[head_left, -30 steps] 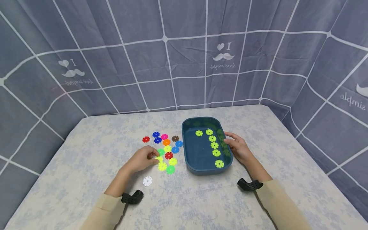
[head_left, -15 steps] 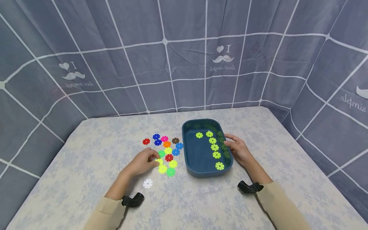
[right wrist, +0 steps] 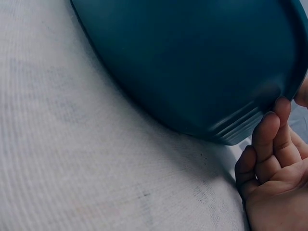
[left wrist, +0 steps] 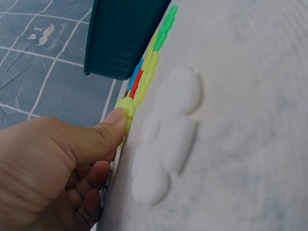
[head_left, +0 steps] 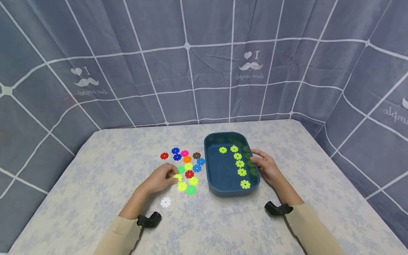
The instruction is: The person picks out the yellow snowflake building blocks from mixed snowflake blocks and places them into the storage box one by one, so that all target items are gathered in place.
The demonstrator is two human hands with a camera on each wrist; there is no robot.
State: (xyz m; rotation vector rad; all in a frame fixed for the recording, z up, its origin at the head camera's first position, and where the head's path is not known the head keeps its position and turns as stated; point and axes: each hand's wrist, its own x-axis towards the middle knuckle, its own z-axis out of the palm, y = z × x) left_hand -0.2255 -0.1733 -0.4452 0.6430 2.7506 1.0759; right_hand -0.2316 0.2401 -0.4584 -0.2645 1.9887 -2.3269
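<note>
My left hand (head_left: 159,179) pinches a yellow snowflake disc (left wrist: 126,105) between thumb and fingers, at the left side of a loose group of discs on the table. In the left wrist view this disc is partly hidden by the thumb. My right hand (head_left: 267,167) holds the right rim of a dark teal plastic box (head_left: 221,173), thumb at the rim and fingers against the outer wall. Inside the box, several yellow-green discs (head_left: 239,164) lie mostly in a row along its right side, with one disc (head_left: 222,150) farther left.
Beside the box's left wall lie green, red (head_left: 189,174), orange (head_left: 187,159), pink, blue (head_left: 197,168), brown (head_left: 196,155) and more yellow discs. A white disc (head_left: 165,202) lies apart, nearer the front. A grey-blue checked curtain (head_left: 210,63) hangs behind the patterned tablecloth (head_left: 216,226).
The head view has shifted slightly. My left hand stays at the same yellow disc and my right hand stays on the box's rim; the discs keep their places.
</note>
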